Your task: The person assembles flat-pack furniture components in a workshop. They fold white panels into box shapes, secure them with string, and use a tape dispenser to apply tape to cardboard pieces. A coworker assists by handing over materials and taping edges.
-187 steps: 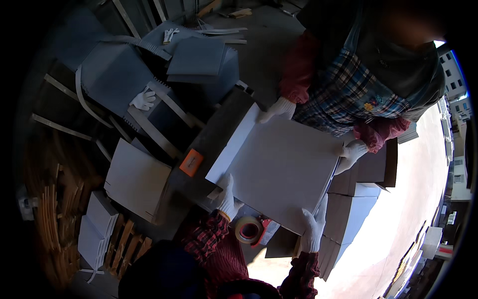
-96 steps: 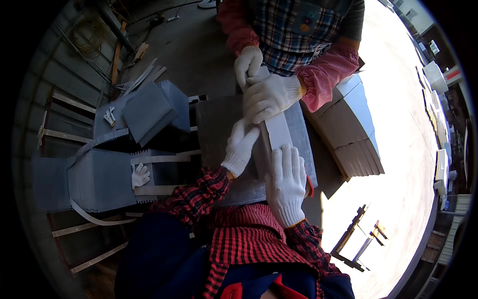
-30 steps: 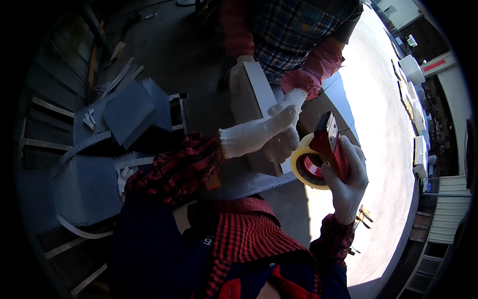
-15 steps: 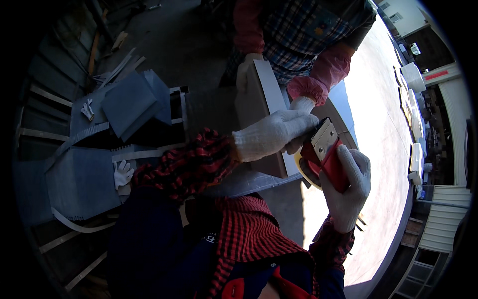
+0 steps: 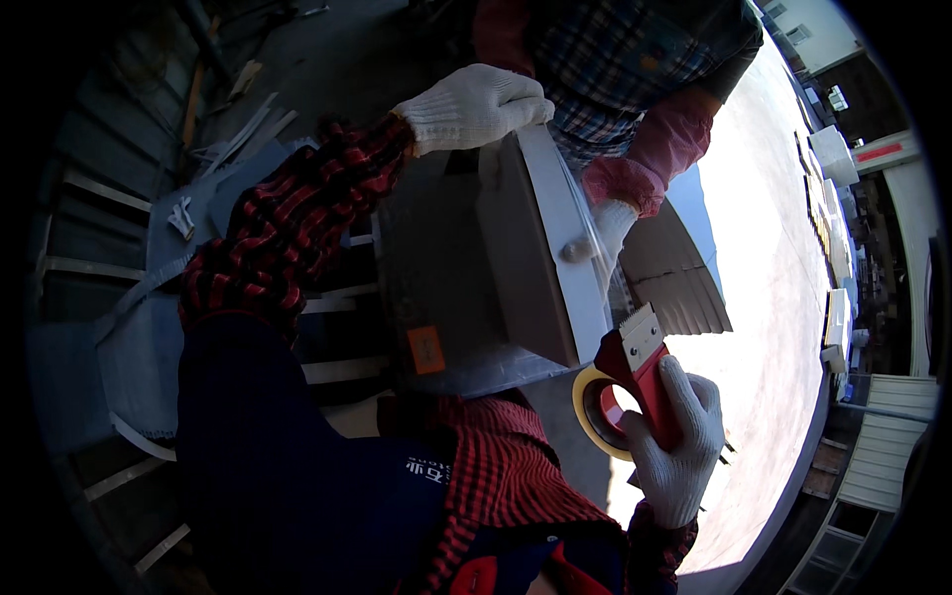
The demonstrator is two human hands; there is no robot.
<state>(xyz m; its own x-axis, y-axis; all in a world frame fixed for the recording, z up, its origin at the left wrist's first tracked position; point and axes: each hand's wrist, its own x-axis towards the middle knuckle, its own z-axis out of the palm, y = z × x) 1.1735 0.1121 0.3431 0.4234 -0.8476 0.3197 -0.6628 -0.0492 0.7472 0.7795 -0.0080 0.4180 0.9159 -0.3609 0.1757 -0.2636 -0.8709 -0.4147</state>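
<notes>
Sunlit ground [image 5: 769,397] glares beyond our box [image 5: 531,263]. Our left hand [image 5: 471,107] pinches clear tape [image 5: 592,220]; our right hand [image 5: 684,446] clutches the red dispenser [image 5: 652,387].

left hand [image 5: 478,106] outstretched, right hand [image 5: 682,441] curled

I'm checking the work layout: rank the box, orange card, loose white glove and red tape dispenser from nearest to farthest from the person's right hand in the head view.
1. Red tape dispenser: held in the right hand.
2. Box: up and left.
3. Orange card: left of the box.
4. Loose white glove: far left.
</notes>
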